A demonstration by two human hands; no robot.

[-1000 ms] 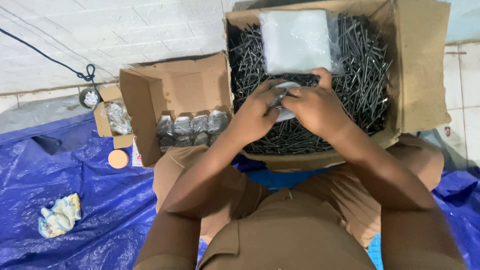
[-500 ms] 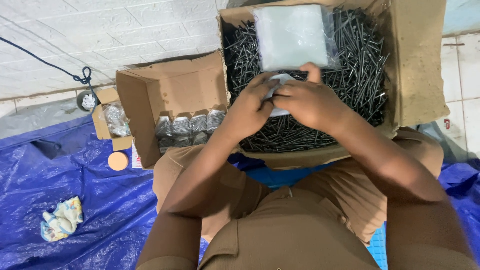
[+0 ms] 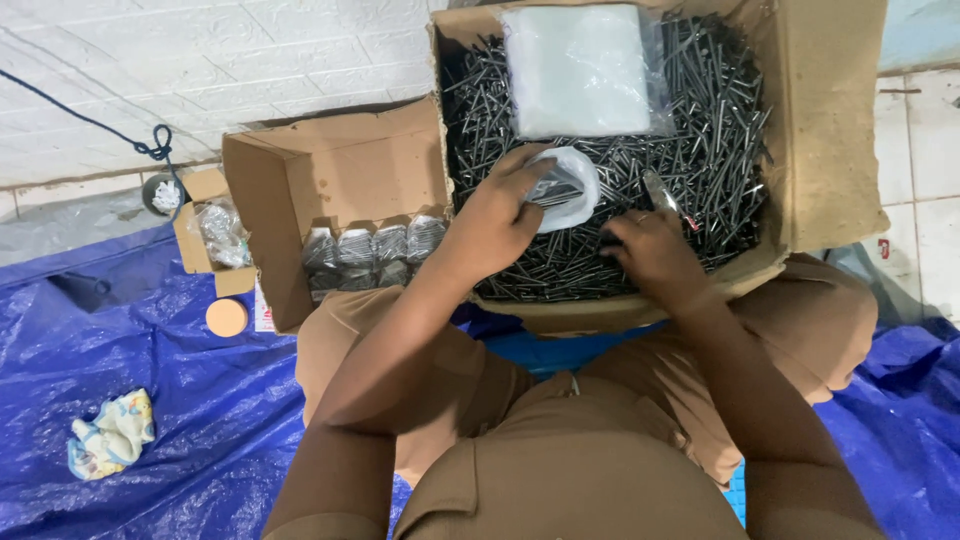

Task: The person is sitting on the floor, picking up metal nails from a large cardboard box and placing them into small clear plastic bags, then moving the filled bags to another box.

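1. The large cardboard box of loose dark nails is cut off at the top edge.
2. The left hand grips a small clear bag open over the nails.
3. The right hand, earlier at the bag, now lies on the nails, fingers bent; their tips are hidden.

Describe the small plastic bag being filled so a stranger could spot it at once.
Find the big cardboard box of dark nails. Below the flat stack of clear bags lying on them, the left hand holds one small clear bag: the only one held open, with nails inside.
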